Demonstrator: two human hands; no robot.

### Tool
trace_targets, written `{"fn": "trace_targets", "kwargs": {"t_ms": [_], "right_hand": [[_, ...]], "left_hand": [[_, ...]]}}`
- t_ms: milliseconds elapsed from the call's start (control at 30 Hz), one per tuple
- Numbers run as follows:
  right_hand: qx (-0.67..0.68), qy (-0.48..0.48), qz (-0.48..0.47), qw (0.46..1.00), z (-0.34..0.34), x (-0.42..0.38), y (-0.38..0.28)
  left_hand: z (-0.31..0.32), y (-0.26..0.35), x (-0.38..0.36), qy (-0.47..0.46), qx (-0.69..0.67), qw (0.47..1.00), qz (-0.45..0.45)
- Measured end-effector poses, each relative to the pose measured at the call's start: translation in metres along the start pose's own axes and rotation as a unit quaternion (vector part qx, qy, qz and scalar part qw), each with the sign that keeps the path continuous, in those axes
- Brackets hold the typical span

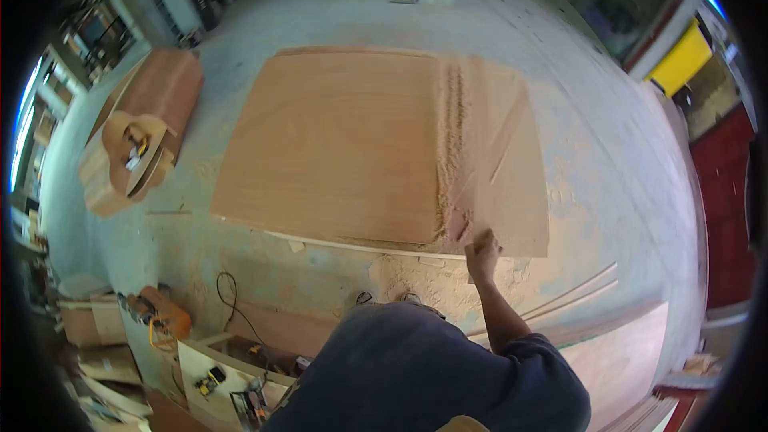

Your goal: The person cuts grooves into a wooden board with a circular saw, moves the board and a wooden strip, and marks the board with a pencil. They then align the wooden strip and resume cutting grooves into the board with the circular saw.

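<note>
The right hand (pixel 482 254) is curled at the near edge of the big wood sheet (pixel 336 144) on the floor, w/ a sawdust line (pixel 452 152) running straight away from it; grip unclear, left hand not seen.

We are looking at a large reddish-brown plywood sheet (pixel 336 144) showing faint horizontal grain, with a pale tan sawdust stripe (pixel 452 152) running toward twelve o'clock. At three o'clock a paler beige cut panel (pixel 512 184) is lying. Our dark navy sleeve (pixel 544 360) is showing at six o'clock. The grey-green concrete floor (pixel 608 160) is carrying yellowish dust; an orange power tool (pixel 164 320) is glowing at eight o'clock.
</note>
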State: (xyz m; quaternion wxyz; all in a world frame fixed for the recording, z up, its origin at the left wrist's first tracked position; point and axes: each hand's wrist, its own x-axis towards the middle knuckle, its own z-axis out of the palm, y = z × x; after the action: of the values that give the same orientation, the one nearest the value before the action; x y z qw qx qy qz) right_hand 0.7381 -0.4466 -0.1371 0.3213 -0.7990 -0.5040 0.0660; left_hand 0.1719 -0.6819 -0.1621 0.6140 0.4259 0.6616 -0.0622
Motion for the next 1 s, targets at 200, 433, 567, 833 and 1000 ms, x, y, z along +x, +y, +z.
{"fn": "trace_targets", "kwargs": {"t_ms": [200, 433, 567, 833, 1000], "right_hand": [[-0.102, -0.123, 0.052, 0.986, 0.012, 0.017, 0.041], [-0.279, -0.062, 0.058, 0.957, 0.051, 0.049, 0.048], [-0.178, -0.074, -0.014, 0.981, 0.036, 0.086, 0.006], [0.372, -0.11, -0.07, 0.919, -0.054, 0.196, -0.202], [0.575, -0.183, -0.353, 0.715, -0.151, 0.25, -0.39]], "left_hand": [[0.027, -0.008, -0.014, -0.071, -0.175, 0.982, 0.025], [0.08, 0.002, 0.055, 0.233, -0.095, 0.96, 0.122], [0.082, 0.028, 0.016, 0.182, -0.071, 0.979, 0.052], [0.034, 0.06, -0.136, 0.36, -0.084, 0.927, 0.064], [-0.093, 0.233, -0.405, 0.763, -0.107, 0.612, 0.18]]}}
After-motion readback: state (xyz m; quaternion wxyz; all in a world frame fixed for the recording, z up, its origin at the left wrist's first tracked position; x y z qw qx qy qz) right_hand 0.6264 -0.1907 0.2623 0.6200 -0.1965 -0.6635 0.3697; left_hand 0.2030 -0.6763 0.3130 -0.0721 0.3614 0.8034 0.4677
